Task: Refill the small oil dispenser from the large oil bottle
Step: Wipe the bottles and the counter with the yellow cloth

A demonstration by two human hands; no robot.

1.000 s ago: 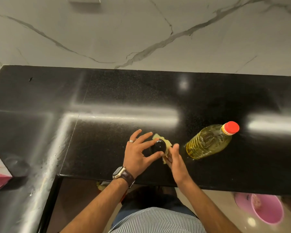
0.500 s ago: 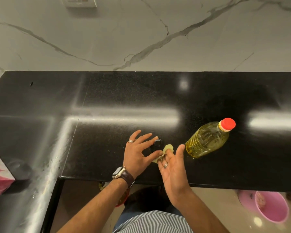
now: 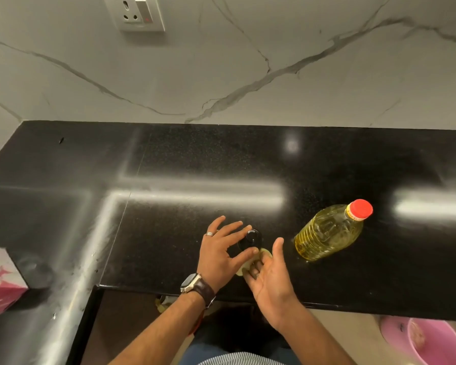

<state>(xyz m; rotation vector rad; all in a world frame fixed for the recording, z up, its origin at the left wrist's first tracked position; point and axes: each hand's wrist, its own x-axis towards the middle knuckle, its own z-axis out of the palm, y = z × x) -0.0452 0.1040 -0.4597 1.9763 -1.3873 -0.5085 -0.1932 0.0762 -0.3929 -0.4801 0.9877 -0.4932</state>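
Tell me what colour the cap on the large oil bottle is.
Red, on the large oil bottle's cap; the head view, the only one, shows it clearly.

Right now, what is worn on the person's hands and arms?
The left hand has a silver ring on one finger and a wristwatch with a dark brown strap. The right hand shows a ring too. Both forearms are bare, without sleeves.

Black glossy countertop (image 3: 221, 164) w/ light glare, grey-veined marble wall (image 3: 274, 75), wall socket (image 3: 134, 13), pink bucket (image 3: 432, 343) on floor.
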